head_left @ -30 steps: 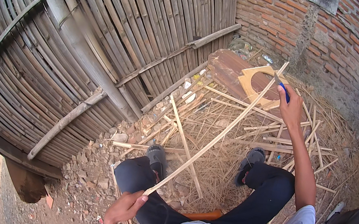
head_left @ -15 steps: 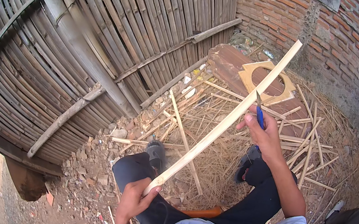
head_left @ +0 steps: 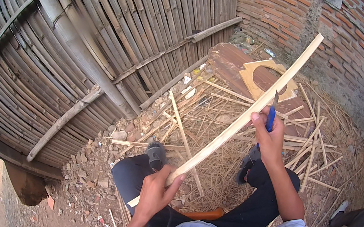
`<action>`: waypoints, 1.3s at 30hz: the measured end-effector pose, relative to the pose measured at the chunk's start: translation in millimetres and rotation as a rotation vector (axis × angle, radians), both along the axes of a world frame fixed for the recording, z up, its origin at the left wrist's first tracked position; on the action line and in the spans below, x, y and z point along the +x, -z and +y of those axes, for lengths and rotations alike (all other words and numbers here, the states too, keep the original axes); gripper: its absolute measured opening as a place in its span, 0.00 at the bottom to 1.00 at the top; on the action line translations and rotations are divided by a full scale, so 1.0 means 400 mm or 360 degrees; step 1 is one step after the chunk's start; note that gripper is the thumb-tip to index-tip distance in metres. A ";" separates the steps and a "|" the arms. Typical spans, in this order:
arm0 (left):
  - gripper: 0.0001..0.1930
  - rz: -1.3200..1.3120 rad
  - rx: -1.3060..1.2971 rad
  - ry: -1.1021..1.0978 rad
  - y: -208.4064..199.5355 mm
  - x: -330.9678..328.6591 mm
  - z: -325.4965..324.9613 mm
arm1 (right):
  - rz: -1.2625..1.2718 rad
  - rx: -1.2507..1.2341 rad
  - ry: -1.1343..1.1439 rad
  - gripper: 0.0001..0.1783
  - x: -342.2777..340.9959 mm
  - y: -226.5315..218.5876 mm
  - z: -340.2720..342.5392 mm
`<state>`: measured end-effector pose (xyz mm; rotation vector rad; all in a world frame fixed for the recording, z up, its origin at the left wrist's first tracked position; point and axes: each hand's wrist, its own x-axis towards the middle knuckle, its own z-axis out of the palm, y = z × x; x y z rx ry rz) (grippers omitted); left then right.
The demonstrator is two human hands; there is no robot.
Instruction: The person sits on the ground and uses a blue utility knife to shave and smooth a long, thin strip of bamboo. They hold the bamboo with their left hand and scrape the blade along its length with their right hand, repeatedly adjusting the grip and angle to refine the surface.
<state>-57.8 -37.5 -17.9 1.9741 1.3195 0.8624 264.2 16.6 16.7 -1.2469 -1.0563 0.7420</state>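
Note:
A long pale strip of split bamboo [head_left: 232, 130] slants from my lap up toward the brick wall. My left hand [head_left: 156, 195] is wrapped round it close to its lower end, a short stub poking out below the fist. In my right hand [head_left: 268, 136] is a blue-handled utility knife [head_left: 270, 118], its blade pointing up beside the strip. Thumb and fingers of that hand also touch the strip near its middle. Beyond it, a yellowish board with a round hole [head_left: 252, 79] lies on a brown plank [head_left: 225, 56], partly covered by the strip.
Several cut strips [head_left: 314, 143] lie on straw-like shavings [head_left: 221, 163] by my feet. A bamboo-slat wall [head_left: 148, 26] rises at left, a brick wall [head_left: 275, 14] at the back. Rubble [head_left: 86, 169] covers the ground at left. Another person's leg [head_left: 352, 219] shows at far right.
My left hand has moved up along the strip, so its lower end now sticks out. The strip's far end has shifted up and right. My right hand now touches the strip.

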 end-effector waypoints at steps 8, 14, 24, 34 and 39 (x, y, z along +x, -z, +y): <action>0.08 -0.0244 -0.0134 0.0009 -0.053 0.057 0.009 | -0.1095 0.0454 -0.0204 0.17 -0.082 0.064 -0.072; 0.15 -0.0356 -0.0138 0.0060 -0.055 0.074 0.018 | -0.1330 0.0671 -0.0382 0.18 -0.149 0.083 -0.097; 0.25 -0.0486 -0.0212 0.0011 -0.049 0.113 0.034 | -0.1323 0.0699 -0.0483 0.20 -0.186 0.109 -0.117; 0.21 -0.0720 -0.0389 0.0007 -0.008 0.122 0.038 | -0.1339 0.0653 -0.0455 0.16 -0.183 0.097 -0.117; 0.17 -0.0829 -0.0405 0.0038 -0.006 0.127 0.030 | -0.1362 0.0684 -0.0422 0.15 -0.177 0.089 -0.117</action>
